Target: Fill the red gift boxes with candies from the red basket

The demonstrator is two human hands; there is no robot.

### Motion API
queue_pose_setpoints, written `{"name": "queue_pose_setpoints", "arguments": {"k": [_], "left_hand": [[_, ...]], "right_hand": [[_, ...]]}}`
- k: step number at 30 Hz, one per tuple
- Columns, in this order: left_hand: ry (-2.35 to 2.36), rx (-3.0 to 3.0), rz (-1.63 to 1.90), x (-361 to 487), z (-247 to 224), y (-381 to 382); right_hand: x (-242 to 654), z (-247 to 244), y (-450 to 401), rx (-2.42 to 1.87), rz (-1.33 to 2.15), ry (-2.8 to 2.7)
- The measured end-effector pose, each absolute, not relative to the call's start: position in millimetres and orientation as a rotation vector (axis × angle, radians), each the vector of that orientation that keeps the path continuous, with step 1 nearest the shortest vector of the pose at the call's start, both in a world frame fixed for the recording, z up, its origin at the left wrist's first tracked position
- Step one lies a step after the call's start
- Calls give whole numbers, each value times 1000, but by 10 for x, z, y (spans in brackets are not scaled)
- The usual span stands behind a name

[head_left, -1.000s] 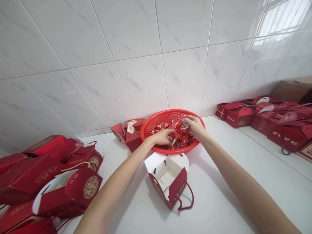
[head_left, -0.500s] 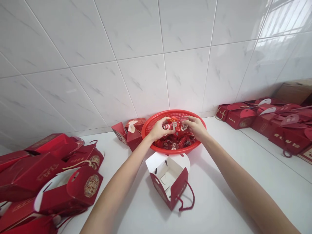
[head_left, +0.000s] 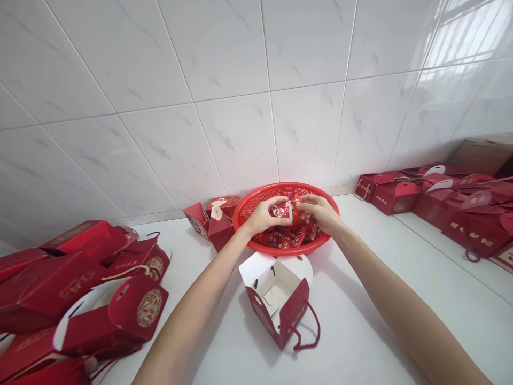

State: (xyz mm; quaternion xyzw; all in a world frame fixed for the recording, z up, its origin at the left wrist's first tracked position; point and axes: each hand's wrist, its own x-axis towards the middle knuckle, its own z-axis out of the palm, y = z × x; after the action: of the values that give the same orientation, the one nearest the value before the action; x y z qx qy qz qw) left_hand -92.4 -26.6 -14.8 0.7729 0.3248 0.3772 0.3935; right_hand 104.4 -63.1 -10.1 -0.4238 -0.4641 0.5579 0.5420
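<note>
Over the red plastic basket (head_left: 260, 193), my left hand (head_left: 262, 216) is closed on a red-and-white wrapped candy (head_left: 281, 212). Just beside it, my right hand (head_left: 320, 210) pinches an orange-red wrapped candy (head_left: 297, 207) between thumb and fingers. Beneath both hands the basket holds many red wrapped candies (head_left: 286, 239), partly hidden by the hands. Nearer to me, between my forearms, stands an open red gift box (head_left: 294, 310) with a white inside and a dark red cord handle (head_left: 318, 326). Nothing shows inside this box.
Several red gift boxes (head_left: 84, 278) are heaped at the left. More closed red boxes (head_left: 433, 198) line the right side, with a brown carton (head_left: 483, 152) behind them. Open red boxes (head_left: 220, 224) stand left of the basket. A white tiled wall (head_left: 232, 139) rises behind the counter.
My right hand has let go of a pinkish wrapped candy and now has an orange-red one at its fingertips. My left hand has kept its candy and shifted slightly.
</note>
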Motion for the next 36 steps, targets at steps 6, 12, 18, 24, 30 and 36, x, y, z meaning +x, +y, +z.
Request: {"name": "queue_pose_setpoints", "arguments": {"k": [6,12,18,24,30,36], "left_hand": [[822,1920,907,-917,-160,-279],[791,1946,1065,-908,-200,-233],[854,1856,991,-916,-188,-286],[923,1838,650,-911,-193,-312],[1022,2011,152,-925,-183,-330],[1012,1997,103,-929,-170,-347]], "right_hand": [[1050,-132,-602,-991,1300,-1098],[1027,-99,-633,-1054,1377,-1201],[1032,-97,-653,-1142,1406,-1309],[1042,-99,-633,-1007,1342,-1151],[1058,-124,-616,-963,1361,-1156],[1068,-119,-624,-935,1372,-1184]]}}
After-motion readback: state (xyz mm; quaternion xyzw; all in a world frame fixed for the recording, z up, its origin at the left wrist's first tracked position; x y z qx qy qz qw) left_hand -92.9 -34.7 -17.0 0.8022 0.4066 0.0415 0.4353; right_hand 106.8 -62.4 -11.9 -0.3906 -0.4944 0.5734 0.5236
